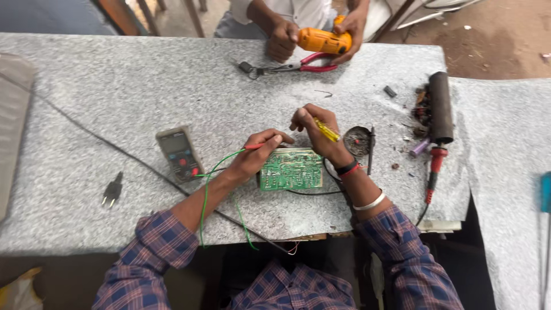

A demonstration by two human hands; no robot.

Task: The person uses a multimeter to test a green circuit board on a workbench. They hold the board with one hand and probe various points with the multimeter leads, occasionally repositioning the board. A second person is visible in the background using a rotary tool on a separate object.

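Observation:
A green circuit board (291,170) lies on the grey speckled table (126,86) in front of me. My left hand (256,154) grips a red probe with a green lead (208,186), its tip at the board's upper left edge. My right hand (314,132) holds a small yellow-handled tool (326,131) just above the board's far edge. The green lead runs down past the table's front edge.
A grey multimeter (179,153) lies left of the board, a black plug (112,191) further left. A soldering iron (441,115) and debris sit at right. Across the table another person's hands hold a yellow tool (323,40) above red-handled pliers (298,66).

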